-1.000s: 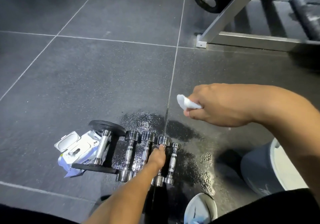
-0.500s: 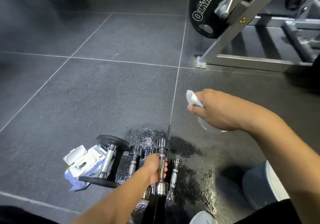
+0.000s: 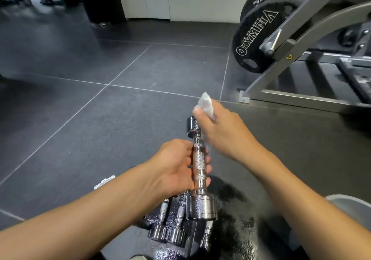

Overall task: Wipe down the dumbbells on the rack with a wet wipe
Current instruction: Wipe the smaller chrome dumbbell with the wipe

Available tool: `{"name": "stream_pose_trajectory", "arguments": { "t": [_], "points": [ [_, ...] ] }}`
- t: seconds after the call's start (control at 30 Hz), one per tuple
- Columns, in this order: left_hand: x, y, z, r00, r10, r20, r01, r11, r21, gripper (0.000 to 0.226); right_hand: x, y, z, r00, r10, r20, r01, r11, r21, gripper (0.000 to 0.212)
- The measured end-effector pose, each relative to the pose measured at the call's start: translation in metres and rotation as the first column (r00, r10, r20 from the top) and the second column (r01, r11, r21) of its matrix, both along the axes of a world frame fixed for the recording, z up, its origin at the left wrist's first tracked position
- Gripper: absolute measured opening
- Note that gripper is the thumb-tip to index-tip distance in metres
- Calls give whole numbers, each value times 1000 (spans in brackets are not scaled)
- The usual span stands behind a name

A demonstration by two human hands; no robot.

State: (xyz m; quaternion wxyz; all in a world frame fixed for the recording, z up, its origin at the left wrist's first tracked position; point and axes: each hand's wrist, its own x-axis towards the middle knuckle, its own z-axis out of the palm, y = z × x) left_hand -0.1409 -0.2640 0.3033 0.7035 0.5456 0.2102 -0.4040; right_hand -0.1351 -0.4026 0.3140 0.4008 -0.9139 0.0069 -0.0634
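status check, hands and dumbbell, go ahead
Left hand grips chrome dumbbell by its handle, above the other dumbbells. Right hand pinches wet wipe by the far head. Nothing in the way.

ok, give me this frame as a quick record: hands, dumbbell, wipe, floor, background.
left hand: grips the raised dumbbell by its knurled handle
right hand: pinches the wet wipe, beside the dumbbell's far head
wipe contact: cannot tell whether it touches the chrome
other dumbbells: at least three chrome ones lying side by side below
floor: dark tiles, wet patch around them
background: black weight plate on a grey machine frame, upper right
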Motion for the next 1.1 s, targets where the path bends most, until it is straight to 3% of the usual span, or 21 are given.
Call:
{"name": "stream_pose_trajectory", "arguments": {
  "t": [0.03,0.13,0.23,0.37,0.47,0.57,0.67,0.87,1.03,1.1],
  "points": [
    [-2,2,3,1000,18,-12,-18,1000,-10,34,-4,4,1,997,54,-49,-54,999,-2,23],
    [-6,8,6,997,76,-12,-77,996,-37,33,-12,2,2,954,259,-151,-270,961,-65,51],
    [-6,10,4,994,112,3,-111,992,-62,28,-12,-6,-1,926,349,-144,-370,916,-158,55],
    [-4,10,4,996,91,0,-91,995,-44,47,-8,-8,0,972,234,-19,-231,942,-242,53],
    [-3,9,3,1000,24,-20,-25,999,-47,60,1,-5,0,987,144,70,-130,976,-175,30],
    [2,10,4,1000,-10,-28,8,997,-75,67,0,-2,-4,951,289,114,-233,906,-352,35],
    [11,13,9,1000,26,-17,-27,995,-95,60,-11,-4,-13,900,424,102,-329,813,-480,41],
    [32,29,20,996,85,-7,-85,986,-144,69,-48,3,-15,872,490,1,-461,822,-334,47],
    [44,41,26,984,169,51,-162,980,-118,57,-69,12,-27,841,539,50,-462,762,-454,52],
    [45,44,26,977,203,59,-195,974,-116,47,-75,15,-29,785,611,103,-479,703,-525,50]
  ]
}}
